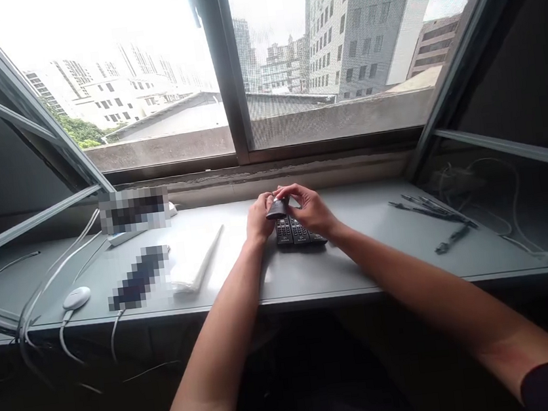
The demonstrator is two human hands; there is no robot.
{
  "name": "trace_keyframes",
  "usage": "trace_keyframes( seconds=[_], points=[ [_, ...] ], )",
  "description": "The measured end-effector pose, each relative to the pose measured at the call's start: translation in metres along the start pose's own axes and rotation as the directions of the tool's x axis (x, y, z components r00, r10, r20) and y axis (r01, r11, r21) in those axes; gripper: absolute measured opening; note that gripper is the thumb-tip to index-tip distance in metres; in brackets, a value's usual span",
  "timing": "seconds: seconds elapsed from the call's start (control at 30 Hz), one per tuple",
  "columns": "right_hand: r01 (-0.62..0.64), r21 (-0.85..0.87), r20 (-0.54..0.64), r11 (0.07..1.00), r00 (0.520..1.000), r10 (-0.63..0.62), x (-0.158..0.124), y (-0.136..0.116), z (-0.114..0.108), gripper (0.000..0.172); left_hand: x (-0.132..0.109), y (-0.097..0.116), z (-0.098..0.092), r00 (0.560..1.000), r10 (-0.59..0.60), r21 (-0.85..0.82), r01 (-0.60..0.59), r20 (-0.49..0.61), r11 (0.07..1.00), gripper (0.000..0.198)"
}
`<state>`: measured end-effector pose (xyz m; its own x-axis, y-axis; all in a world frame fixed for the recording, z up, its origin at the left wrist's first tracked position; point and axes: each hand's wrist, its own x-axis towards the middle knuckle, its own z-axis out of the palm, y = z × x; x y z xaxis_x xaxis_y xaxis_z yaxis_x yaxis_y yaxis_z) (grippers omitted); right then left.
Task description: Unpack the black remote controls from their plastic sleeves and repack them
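A dark remote-like object [276, 211] is held up between both hands near the middle of the desk, its end tilted toward me. My left hand [259, 219] wraps its left side. My right hand [309, 209] has its fingers closed round the right side and far part. Right below and behind the hands lie several black remote controls [299, 231] side by side, their buttons facing up; the hands hide their far parts.
Left on the desk [350, 269] are a white packet [194, 261], a blurred-out dark item, a white oval device [77, 298] and cables. Dark thin tools or pens [433, 208] lie on the right. A window frame [243, 157] stands behind, with metal bars at both sides.
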<state>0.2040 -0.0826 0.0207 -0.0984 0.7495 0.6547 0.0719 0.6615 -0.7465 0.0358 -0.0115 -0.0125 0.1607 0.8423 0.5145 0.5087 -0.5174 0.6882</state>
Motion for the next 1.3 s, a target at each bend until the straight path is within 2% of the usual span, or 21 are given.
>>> trace_keyframes(
  seconds=[0.13,0.23,0.33,0.43,0.53,0.6,0.67,0.77,0.83,0.9,1.0,1.07,1.17,1.3],
  points=[
    [-0.156,0.094,-0.018,0.983,0.987,0.158,0.000,-0.004,0.004,0.035,0.001,0.002,0.001,0.999,-0.014,0.008,0.014,-0.031,1.000,0.034],
    [-0.300,0.185,-0.032,0.936,0.950,0.311,0.000,-0.005,0.006,0.038,0.000,0.004,0.001,1.000,-0.024,0.015,0.024,-0.021,1.000,0.033],
    [-0.377,0.214,-0.033,0.901,0.919,0.392,0.000,-0.004,0.005,0.037,0.001,0.002,0.002,0.999,-0.026,-0.008,0.025,-0.029,1.000,0.034],
    [-0.422,0.173,-0.035,0.890,0.900,0.433,0.000,-0.003,0.003,0.036,0.004,-0.001,0.003,0.995,-0.100,-0.159,0.094,-0.030,0.983,0.048],
    [-0.448,0.135,-0.028,0.884,0.890,0.455,-0.001,-0.002,0.002,0.038,0.006,0.001,0.003,0.984,-0.177,-0.360,0.171,0.017,0.917,0.067],
    [-0.434,0.099,-0.007,0.895,0.899,0.437,-0.001,0.000,0.001,0.042,0.007,0.005,0.003,0.988,-0.150,-0.439,0.147,0.028,0.886,0.065],
    [-0.402,0.046,0.025,0.914,0.916,0.402,-0.001,0.001,0.001,0.046,0.007,0.008,0.003,0.992,-0.122,-0.495,0.117,0.022,0.861,0.053],
    [-0.369,0.006,0.048,0.930,0.929,0.368,0.000,0.003,-0.002,0.046,0.010,0.006,0.001,0.978,-0.201,-0.530,0.200,0.056,0.824,0.046],
    [-0.353,0.002,0.029,0.936,0.935,0.352,0.001,0.003,-0.005,0.045,0.012,-0.001,-0.004,0.949,-0.305,-0.452,0.306,0.078,0.838,0.045],
    [-0.328,-0.021,-0.003,0.945,0.945,0.328,0.002,0.004,-0.009,0.043,0.013,-0.009,-0.009,0.932,-0.360,-0.284,0.352,0.026,0.892,0.045],
    [-0.303,-0.063,-0.037,0.951,0.953,0.302,0.002,0.003,-0.011,0.038,0.011,-0.019,-0.013,0.949,-0.311,-0.006,0.311,-0.040,0.950,0.047],
    [-0.295,-0.070,-0.045,0.953,0.955,0.293,0.001,0.002,-0.009,0.036,0.008,-0.022,-0.011,0.959,-0.282,0.116,0.278,0.012,0.953,0.045],
    [-0.253,-0.127,-0.053,0.959,0.967,0.248,-0.003,-0.001,-0.007,0.033,0.004,-0.021,-0.003,0.962,-0.260,0.230,0.236,0.082,0.944,0.040],
    [-0.141,-0.306,-0.055,0.942,0.990,0.130,-0.002,-0.004,-0.009,0.030,-0.002,-0.018,0.004,0.971,-0.233,0.267,0.212,0.049,0.940,0.044]
  ],
)
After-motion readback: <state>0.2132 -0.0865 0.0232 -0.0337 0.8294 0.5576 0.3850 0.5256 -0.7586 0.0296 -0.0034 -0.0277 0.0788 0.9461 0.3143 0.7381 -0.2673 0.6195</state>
